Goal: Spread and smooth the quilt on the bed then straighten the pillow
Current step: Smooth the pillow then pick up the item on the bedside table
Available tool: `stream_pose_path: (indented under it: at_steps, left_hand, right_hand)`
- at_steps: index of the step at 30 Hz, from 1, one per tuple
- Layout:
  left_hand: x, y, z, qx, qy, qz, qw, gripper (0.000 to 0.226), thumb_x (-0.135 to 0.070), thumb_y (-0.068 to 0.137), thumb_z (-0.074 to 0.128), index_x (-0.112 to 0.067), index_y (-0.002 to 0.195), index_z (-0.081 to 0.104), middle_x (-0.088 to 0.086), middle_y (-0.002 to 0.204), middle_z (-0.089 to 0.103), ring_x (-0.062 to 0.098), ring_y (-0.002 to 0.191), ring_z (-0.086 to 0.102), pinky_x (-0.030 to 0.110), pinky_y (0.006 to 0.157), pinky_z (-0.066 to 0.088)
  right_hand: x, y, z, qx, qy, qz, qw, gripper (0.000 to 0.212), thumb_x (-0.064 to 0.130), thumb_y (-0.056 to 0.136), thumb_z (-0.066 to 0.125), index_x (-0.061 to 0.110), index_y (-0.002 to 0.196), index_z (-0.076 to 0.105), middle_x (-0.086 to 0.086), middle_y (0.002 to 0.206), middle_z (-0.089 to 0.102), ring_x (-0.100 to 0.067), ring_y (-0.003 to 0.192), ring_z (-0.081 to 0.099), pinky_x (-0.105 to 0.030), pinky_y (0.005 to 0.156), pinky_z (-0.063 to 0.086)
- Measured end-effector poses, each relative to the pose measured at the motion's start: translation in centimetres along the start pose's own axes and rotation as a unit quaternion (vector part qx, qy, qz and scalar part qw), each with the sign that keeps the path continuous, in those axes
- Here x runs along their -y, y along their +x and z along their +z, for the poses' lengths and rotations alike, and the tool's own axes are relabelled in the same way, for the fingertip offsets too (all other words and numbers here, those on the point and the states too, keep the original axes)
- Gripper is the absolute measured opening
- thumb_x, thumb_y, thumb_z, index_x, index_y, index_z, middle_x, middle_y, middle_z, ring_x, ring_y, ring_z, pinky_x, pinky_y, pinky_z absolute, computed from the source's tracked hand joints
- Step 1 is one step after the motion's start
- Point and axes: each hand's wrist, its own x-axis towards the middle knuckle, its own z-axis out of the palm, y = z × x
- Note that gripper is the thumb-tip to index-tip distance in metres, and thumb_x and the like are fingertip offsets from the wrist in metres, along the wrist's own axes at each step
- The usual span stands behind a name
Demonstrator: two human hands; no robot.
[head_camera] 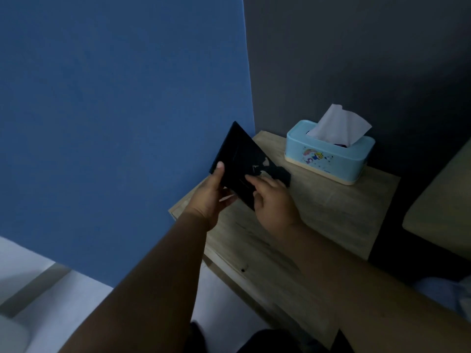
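Both my hands hold a flat dark rectangular object (235, 159) above the left end of a wooden bedside table (318, 212). My left hand (209, 197) grips its lower left edge, thumb on the face. My right hand (272, 200) pinches its lower right part, fingers curled on the front. A dark piece hangs off its right side near the table top. A pale cushion-like edge (438, 200), possibly bedding, shows at the right border. No quilt or pillow is plainly visible.
A light blue tissue box (331, 154) with a white tissue sticking out stands at the back right of the table. A blue panel (114, 123) rises on the left, a dark grey wall (356, 59) behind. White floor (76, 301) lies below left.
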Motion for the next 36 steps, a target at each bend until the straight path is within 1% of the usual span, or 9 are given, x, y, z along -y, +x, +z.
stream_pose_path:
  at_steps: [3,9,13,18,22,25,29,33,36]
  left_hand:
    - [-0.9,0.1,-0.6,-0.039,0.027,0.017,0.999,0.044,-0.055,0.094,0.040,-0.024,0.122,0.055,0.000,0.115,0.065,0.017,0.107,0.061,0.027,0.078,0.051]
    - [-1.7,0.4,-1.7,-0.046,0.077,0.028,0.996,0.044,-0.042,0.096,0.048,-0.017,0.131,0.053,0.004,0.122,0.064,0.016,0.108,0.061,0.023,0.073,0.048]
    - [-1.9,0.4,-1.9,-0.046,0.083,0.036,0.995,0.039,-0.036,0.096,0.050,-0.018,0.130,0.054,0.003,0.120,0.064,0.016,0.107,0.060,0.024,0.075,0.047]
    - [-2.1,0.3,-1.8,-0.051,0.096,0.057,0.992,0.029,-0.032,0.097,0.048,-0.020,0.122,0.055,-0.006,0.105,0.066,0.006,0.093,0.061,0.020,0.070,0.047]
    - [-2.1,0.3,-1.6,-0.058,0.122,0.082,0.988,0.023,-0.028,0.097,0.049,-0.021,0.117,0.057,-0.010,0.097,0.066,0.000,0.086,0.062,0.010,0.062,0.052]
    - [-2.2,0.1,-1.3,-0.065,0.143,0.093,0.983,0.029,-0.027,0.097,0.050,-0.016,0.122,0.058,-0.004,0.105,0.066,0.007,0.094,0.063,0.018,0.079,0.052]
    - [-2.5,-0.5,-0.5,-0.077,0.172,0.111,0.976,0.029,-0.025,0.097,0.051,-0.015,0.123,0.058,-0.003,0.108,0.064,0.010,0.102,0.059,0.027,0.095,0.047]
    - [-2.4,-1.0,0.0,-0.078,0.195,0.130,0.969,0.032,-0.024,0.096,0.053,-0.012,0.125,0.058,-0.003,0.110,0.063,0.010,0.105,0.059,0.026,0.098,0.045]
    - [-2.2,-1.2,-0.1,-0.078,0.190,0.112,0.972,0.029,-0.027,0.095,0.054,-0.015,0.121,0.060,-0.004,0.105,0.065,0.012,0.095,0.062,0.029,0.087,0.051]
  right_hand:
    - [-0.9,0.8,-0.7,-0.023,-0.040,0.014,0.999,0.047,0.001,0.086,0.053,0.012,0.131,0.054,-0.013,0.129,0.058,-0.034,0.117,0.049,-0.038,0.100,0.040]
    - [-2.6,1.3,-1.8,0.075,-0.207,0.053,0.974,0.065,0.017,0.083,0.059,0.017,0.143,0.033,-0.006,0.148,0.035,-0.029,0.127,0.036,-0.040,0.102,0.033]
    - [-3.2,0.9,-1.4,0.089,-0.271,0.043,0.957,0.065,0.020,0.085,0.058,0.018,0.143,0.029,-0.005,0.148,0.034,-0.027,0.128,0.035,-0.041,0.101,0.032]
    - [-3.0,0.7,-0.8,0.060,-0.316,0.021,0.947,0.056,0.019,0.085,0.057,0.015,0.138,0.038,-0.008,0.135,0.050,-0.029,0.119,0.044,-0.042,0.096,0.033]
    - [-2.8,0.6,-1.1,0.036,-0.352,0.004,0.935,0.060,0.016,0.066,0.070,0.010,0.124,0.054,-0.015,0.110,0.063,-0.034,0.100,0.054,-0.044,0.086,0.041]
    - [-2.3,0.6,-2.2,0.008,-0.376,-0.013,0.927,0.067,0.023,0.047,0.077,0.009,0.111,0.063,-0.017,0.094,0.065,-0.035,0.088,0.057,-0.047,0.085,0.044]
    - [-1.6,1.2,-3.8,-0.009,-0.414,-0.075,0.907,0.059,0.026,0.046,0.068,0.004,0.102,0.069,-0.014,0.086,0.065,-0.033,0.089,0.059,-0.052,0.096,0.035]
    - [-1.5,1.9,-5.1,0.025,-0.468,-0.117,0.876,0.057,0.028,0.042,0.070,0.002,0.092,0.072,-0.011,0.081,0.065,-0.031,0.085,0.058,-0.051,0.094,0.024]
    - [-1.3,1.8,-5.4,0.064,-0.488,-0.113,0.863,0.061,0.032,0.048,0.069,0.004,0.103,0.070,-0.009,0.088,0.065,-0.031,0.090,0.057,-0.051,0.094,0.022]
